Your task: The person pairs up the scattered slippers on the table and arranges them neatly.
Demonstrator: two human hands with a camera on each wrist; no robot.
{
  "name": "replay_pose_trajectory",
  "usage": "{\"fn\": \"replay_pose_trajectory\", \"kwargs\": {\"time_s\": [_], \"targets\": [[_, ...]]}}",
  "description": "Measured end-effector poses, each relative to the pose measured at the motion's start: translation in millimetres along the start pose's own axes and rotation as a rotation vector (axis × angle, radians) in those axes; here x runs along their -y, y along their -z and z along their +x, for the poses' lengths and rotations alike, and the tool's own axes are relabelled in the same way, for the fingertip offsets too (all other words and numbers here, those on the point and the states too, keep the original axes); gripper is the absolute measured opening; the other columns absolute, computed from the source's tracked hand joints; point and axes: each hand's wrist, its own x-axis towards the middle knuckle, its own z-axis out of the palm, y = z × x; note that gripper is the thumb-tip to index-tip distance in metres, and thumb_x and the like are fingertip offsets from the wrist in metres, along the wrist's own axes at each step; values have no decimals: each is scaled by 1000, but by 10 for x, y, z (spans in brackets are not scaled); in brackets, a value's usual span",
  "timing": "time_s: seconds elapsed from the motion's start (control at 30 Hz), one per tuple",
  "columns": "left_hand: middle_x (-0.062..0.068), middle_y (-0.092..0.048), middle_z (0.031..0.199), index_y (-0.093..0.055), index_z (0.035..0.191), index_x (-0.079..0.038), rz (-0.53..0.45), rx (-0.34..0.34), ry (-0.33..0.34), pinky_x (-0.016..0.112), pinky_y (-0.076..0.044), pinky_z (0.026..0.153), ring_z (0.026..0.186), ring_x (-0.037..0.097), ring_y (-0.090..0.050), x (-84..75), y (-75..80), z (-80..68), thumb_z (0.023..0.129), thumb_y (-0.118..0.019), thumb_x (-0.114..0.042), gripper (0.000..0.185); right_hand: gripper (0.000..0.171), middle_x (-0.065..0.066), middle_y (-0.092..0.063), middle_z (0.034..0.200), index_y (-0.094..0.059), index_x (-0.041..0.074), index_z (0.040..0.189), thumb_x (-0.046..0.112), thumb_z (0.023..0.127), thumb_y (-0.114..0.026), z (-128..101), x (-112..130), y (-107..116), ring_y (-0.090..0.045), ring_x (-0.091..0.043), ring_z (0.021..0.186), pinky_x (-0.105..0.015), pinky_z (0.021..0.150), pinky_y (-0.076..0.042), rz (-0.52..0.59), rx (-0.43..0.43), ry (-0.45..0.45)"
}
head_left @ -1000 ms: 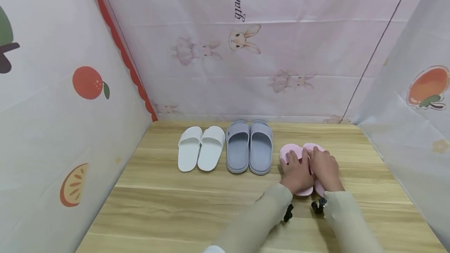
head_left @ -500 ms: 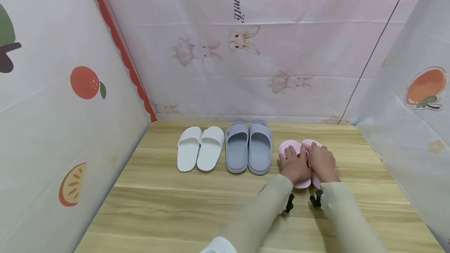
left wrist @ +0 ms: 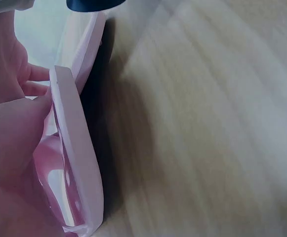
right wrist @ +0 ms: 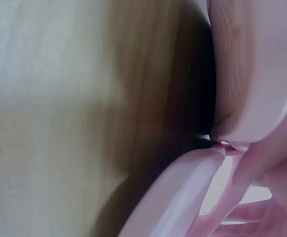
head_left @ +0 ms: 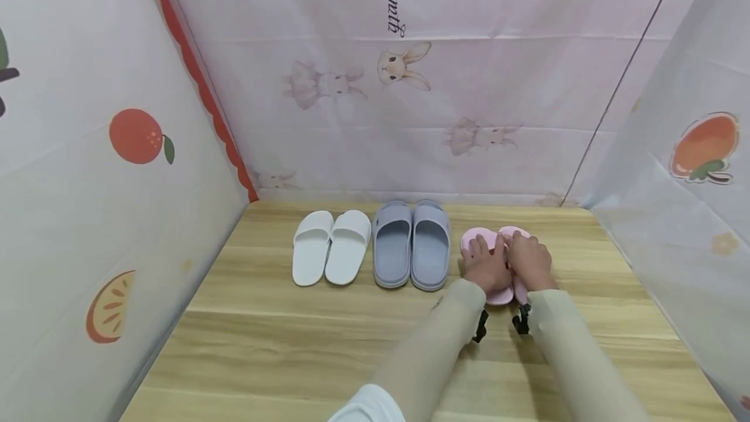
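A pair of pink slippers stands at the right of the wooden board, toes toward the back wall. My left hand (head_left: 488, 270) lies over the left pink slipper (head_left: 500, 297), gripping it with the fingers spread across its strap. Beside it, my right hand (head_left: 529, 262) holds the right pink slipper (head_left: 521, 291) with curled fingers. Both straps are mostly hidden under the hands. The left wrist view shows the thumb against the side of a pink slipper (left wrist: 79, 148). Close up in the right wrist view, a pink sole (right wrist: 254, 74) meets the other slipper.
To the left stand grey slippers (head_left: 430, 249) and, farther left, white slippers (head_left: 312, 256), all toes to the back. A printed rabbit cloth (head_left: 351, 161) closes off the back of the wooden board (head_left: 281, 344). Fruit-print cloth walls (head_left: 193, 233) flank both sides.
Both hands have slid the pink slippers away from me, toward the back wall. The grey and white slippers have stayed in place.
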Motion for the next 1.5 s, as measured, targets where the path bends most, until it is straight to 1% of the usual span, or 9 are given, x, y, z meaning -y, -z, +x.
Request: {"fn": "replay_pose_trajectory", "kwargs": {"time_s": [0.13, 0.27, 0.53, 0.73, 0.9, 1.07, 1.23, 1.37, 1.5], "targets": [[5, -10, 170, 2, 159, -47, 24, -6, 9, 47, -16, 124, 156, 21, -9, -3, 28, 50, 102, -35, -59, 69, 52, -42, -59, 101, -56, -11, 112, 35, 111, -31, 46, -3, 0, -61, -57, 92, -63, 71, -50, -3, 8, 0], [3, -14, 169, -5, 159, -48, 0, -5, 4, 43, -18, 123, 156, 19, -13, -67, 89, 64, 103, -30, -55, 62, 53, -43, -60, 106, -56, -12, 115, 35, 110, -31, 73, -52, 15, -60, -57, 95, -63, 72, -51, -7, 4, -32], [2, -17, 168, -12, 158, -49, -28, -6, 6, 42, -18, 124, 155, 17, -14, -138, 181, -42, 104, -30, -52, 56, 54, -45, -57, 113, -53, -14, 123, 33, 111, -29, 95, -131, 49, -59, -59, 98, -62, 73, -50, -12, 64, -48], [3, -13, 169, -8, 157, -50, -33, 24, 26, 45, -16, 124, 156, 18, -11, -137, 162, 60, 101, -38, -53, 64, 54, -44, -58, 113, -53, -15, 125, 32, 111, -30, 126, -93, 58, -58, -59, 101, -63, 76, -50, -13, 45, -30], [3, -17, 169, -10, 157, -51, 12, 33, 24, 45, -22, 122, 154, 19, -16, -96, 223, 84, 95, -53, -55, 76, 56, -44, -58, 115, -53, -15, 125, 33, 110, -30, 153, -53, 47, -58, -58, 102, -63, 77, -50, -1, 53, -37], [5, -14, 169, -4, 160, -46, 64, 60, 2, 44, -21, 122, 155, 21, -15, -81, 249, 134, 91, -58, -58, 88, 57, -43, -57, 116, -53, -15, 125, 35, 110, -30, 195, -39, 33, -57, -58, 105, -63, 77, -50, 7, 56, -47], [6, -15, 169, -4, 160, -45, 77, 42, 14, 45, -22, 121, 154, 22, -16, -82, 265, 169, 86, -65, -61, 98, 56, -42, -59, 117, -55, -14, 124, 33, 111, -28, 231, -2, 30, -57, -58, 107, -64, 79, -49, 22, 46, -28], [6, -14, 169, -3, 161, -44, 59, 32, 20, 45, -20, 122, 155, 23, -14, -52, 285, 161, 86, -64, -60, 98, 56, -42, -58, 118, -55, -13, 124, 34, 110, -28, 255, 32, 27, -57, -58, 106, -65, 80, -49, 32, 39, -34], [6, -16, 169, -7, 161, -43, 36, 24, 18, 44, -20, 123, 155, 22, -16, 3, 335, 74, 85, -67, -59, 98, 57, -42, -58, 117, -56, -13, 123, 35, 110, -29, 288, 46, -23, -57, -58, 106, -65, 80, -49, 23, 49, -37]]}}
